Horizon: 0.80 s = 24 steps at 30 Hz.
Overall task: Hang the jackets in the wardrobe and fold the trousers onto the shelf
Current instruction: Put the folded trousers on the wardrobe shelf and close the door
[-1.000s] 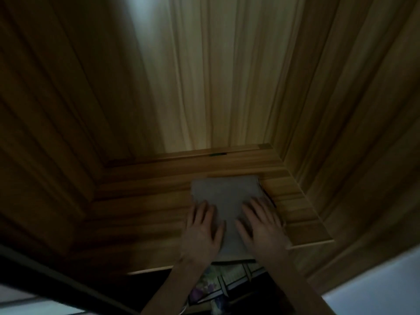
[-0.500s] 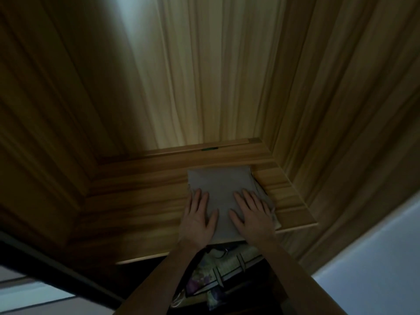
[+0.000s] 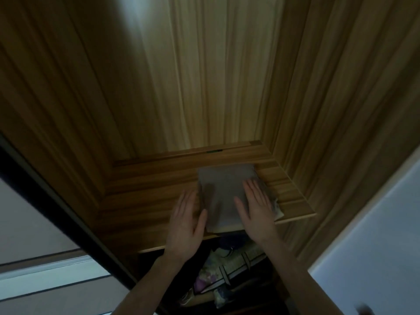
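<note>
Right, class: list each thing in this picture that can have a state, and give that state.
Folded trousers: folded flat on the shelf, front edge overhanging.
Shelf: holds only the trousers.
Left hand: fingers straight, beside the trousers' left edge.
Right hand: flat on the trousers.

A: right hand (image 3: 258,210) covers the near right part of the folded trousers (image 3: 223,192), left hand (image 3: 185,226) is motion-blurred, can't tell if it touches the fabric

B: front edge of the shelf (image 3: 145,208) hidden behind both wrists. clothes (image 3: 227,267) below are dark and partly blocked by the forearms, can't tell what they are. forearms cut off at bottom edge
</note>
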### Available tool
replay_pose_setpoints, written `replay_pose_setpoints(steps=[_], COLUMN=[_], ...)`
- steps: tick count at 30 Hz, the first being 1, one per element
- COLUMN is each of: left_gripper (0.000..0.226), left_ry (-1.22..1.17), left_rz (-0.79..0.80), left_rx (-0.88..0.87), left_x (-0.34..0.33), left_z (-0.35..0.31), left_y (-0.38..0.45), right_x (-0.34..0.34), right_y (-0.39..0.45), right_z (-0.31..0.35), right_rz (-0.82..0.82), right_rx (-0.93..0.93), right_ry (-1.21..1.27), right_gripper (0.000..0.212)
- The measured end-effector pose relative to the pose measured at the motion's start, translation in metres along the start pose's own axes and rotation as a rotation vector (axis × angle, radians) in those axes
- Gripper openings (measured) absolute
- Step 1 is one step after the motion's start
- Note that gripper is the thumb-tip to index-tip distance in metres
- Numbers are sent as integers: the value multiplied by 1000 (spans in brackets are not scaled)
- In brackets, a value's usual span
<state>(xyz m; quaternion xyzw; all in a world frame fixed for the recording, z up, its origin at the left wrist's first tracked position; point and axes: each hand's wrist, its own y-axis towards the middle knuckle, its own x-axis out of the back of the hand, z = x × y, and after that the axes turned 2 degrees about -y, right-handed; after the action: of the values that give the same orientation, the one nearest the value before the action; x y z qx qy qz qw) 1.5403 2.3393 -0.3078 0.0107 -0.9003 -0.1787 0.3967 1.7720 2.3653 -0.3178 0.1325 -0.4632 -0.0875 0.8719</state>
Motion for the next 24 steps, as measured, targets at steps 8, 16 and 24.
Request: replay_pose_setpoints(steps=[8, 16, 24], left_gripper=[59, 45, 72], left_ry=[18, 173, 436], left_rz=[-199, -669, -659], left_rx=[-308, -667, -464], left_x=[81, 206, 278], left_z=[-20, -6, 37], left_y=[-36, -63, -60], right_x=[5, 18, 26], right_y=[-34, -58, -77], right_z=[119, 257, 359], right_rz=[-105, -243, -445], right_rx=[148, 250, 340], right_ry=[33, 33, -9], right_gripper=[72, 64, 65])
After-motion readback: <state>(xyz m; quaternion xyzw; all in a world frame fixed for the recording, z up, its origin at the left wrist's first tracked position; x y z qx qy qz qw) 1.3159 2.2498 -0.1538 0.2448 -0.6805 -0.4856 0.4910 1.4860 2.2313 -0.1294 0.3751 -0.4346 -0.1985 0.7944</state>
